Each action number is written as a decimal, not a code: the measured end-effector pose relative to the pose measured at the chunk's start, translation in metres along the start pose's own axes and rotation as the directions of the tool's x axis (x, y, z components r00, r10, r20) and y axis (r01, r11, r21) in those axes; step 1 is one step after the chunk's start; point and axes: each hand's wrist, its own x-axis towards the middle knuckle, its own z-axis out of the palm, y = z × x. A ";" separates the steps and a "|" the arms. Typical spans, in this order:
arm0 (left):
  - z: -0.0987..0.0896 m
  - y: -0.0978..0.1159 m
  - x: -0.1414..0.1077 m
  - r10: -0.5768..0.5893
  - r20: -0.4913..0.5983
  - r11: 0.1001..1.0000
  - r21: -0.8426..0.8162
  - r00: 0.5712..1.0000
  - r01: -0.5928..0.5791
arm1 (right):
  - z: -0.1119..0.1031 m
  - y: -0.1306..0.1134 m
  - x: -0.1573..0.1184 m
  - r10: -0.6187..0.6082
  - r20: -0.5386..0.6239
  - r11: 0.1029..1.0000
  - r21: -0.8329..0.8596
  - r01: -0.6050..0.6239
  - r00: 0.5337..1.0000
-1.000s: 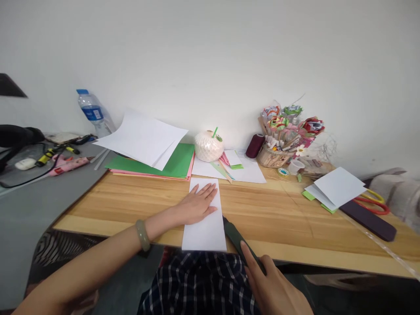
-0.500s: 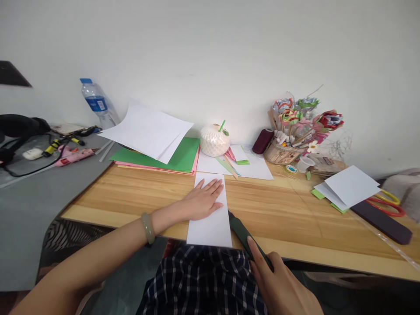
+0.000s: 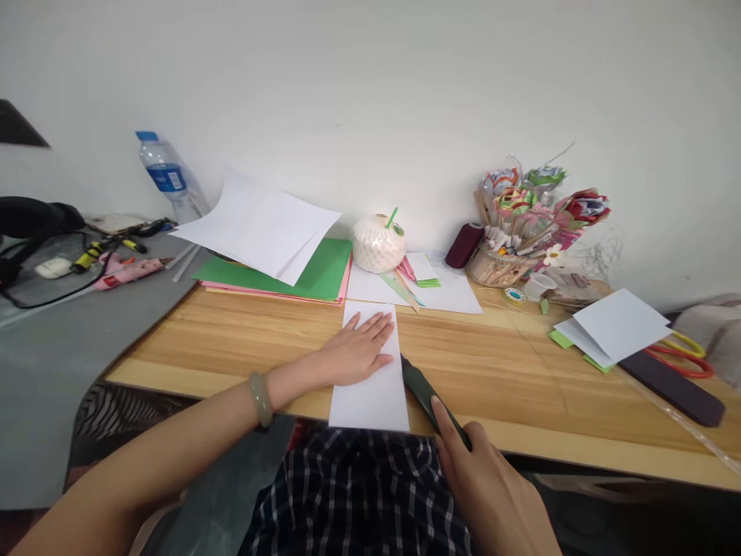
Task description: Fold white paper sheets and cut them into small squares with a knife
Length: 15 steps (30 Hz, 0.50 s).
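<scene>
A folded-looking white sheet of paper lies lengthwise on the wooden table, its near end at the front edge. Flat on top of it rests my left hand, fingers spread and pressing down. In my right hand is a dark green knife, held by its handle with the index finger stretched along the top. Its dark tip meets the right edge of the paper, beside my left thumb. I cannot make out the blade itself.
Behind the paper are a stack of coloured sheets with white paper on top, and a white wrapped coconut. A basket of paper flowers stands back right. Scissors and white cards lie at right; a glue gun at left.
My right hand and the knife have slid slightly up along the paper's right edge, away from me. My left hand stays on the paper.
</scene>
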 end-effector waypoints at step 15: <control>0.001 0.001 -0.002 0.014 -0.043 1.000 0.002 0.999 -0.014 | 0.011 0.004 0.040 0.047 0.083 0.996 -0.076 -0.041 0.995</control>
